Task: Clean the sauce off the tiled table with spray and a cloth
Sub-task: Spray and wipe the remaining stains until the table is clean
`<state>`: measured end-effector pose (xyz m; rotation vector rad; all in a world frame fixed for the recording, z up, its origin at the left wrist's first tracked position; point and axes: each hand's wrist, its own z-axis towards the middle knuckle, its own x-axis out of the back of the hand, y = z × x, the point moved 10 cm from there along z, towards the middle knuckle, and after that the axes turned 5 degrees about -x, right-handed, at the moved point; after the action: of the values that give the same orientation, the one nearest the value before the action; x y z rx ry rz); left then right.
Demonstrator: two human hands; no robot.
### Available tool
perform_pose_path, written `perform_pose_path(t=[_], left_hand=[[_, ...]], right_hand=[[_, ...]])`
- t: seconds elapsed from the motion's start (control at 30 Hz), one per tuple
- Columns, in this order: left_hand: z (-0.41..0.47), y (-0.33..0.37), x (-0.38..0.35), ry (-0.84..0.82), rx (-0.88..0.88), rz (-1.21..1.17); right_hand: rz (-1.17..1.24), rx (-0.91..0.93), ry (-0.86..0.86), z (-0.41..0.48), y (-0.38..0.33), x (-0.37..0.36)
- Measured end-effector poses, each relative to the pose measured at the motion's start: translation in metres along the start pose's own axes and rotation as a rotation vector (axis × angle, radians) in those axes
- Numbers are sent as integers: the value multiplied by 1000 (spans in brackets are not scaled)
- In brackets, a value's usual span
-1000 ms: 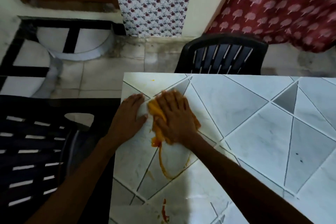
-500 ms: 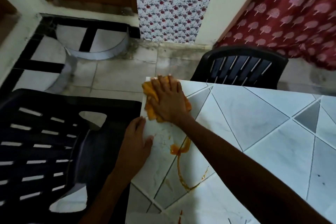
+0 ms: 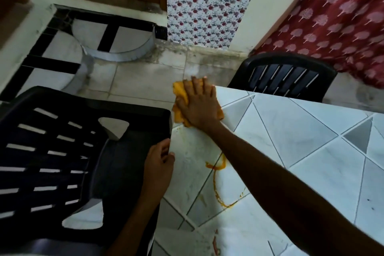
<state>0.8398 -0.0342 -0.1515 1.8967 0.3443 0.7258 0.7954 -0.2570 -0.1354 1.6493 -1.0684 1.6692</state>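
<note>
My right hand [image 3: 200,103] lies flat with spread fingers on a yellow cloth [image 3: 179,97] at the far left corner of the tiled table [image 3: 291,131], pressing it down. My left hand [image 3: 159,162] holds the table's left edge, thumb on top and fingers curled over the rim. An orange sauce trail [image 3: 217,185] loops across the tiles between the two hands and partly under my right forearm. A red sauce streak [image 3: 215,243] lies near the table's front edge. No spray bottle is in view.
A black slatted plastic chair [image 3: 52,162] stands tight against the table's left side. Another black chair [image 3: 284,77] sits at the table's far edge. Beyond are a tiled floor [image 3: 135,81], a floral wall panel and a red patterned curtain [image 3: 336,27].
My right hand pushed the cloth away from me to the table's far left corner, uncovering the sauce trail. My left hand slid from flat on the tiles to gripping the left edge.
</note>
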Motion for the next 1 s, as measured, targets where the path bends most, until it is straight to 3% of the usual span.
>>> perform_pose_path(t=[0.17,0.33,0.4,0.53,0.6,0.73,0.87,1.0], left_hand=[[-15,-34,9,71,355,-416],[-35,-32,9,-1,414,-445],[-42,-30,10,-30,400,-424],[-49,-30,15,-64,347,-398],[-51,-32,17,-65,348,-418],[-52,-29,22,-47,415,-496],[-58,-27,18,-69,515,-513],[-58,-27,13,-107,525,-475]], right_hand=[[52,206,-68,-132,-35,-24],[-29,274,-135,-192,0,-25],[-21,201,-101,-155,9,-20],[57,-146,-5,-41,23,-1],[45,-235,7,-27,15,-2],[50,-56,30,-124,-35,-16],[87,-100,0,-258,-51,-31],[62,-82,-33,-275,-46,-35]])
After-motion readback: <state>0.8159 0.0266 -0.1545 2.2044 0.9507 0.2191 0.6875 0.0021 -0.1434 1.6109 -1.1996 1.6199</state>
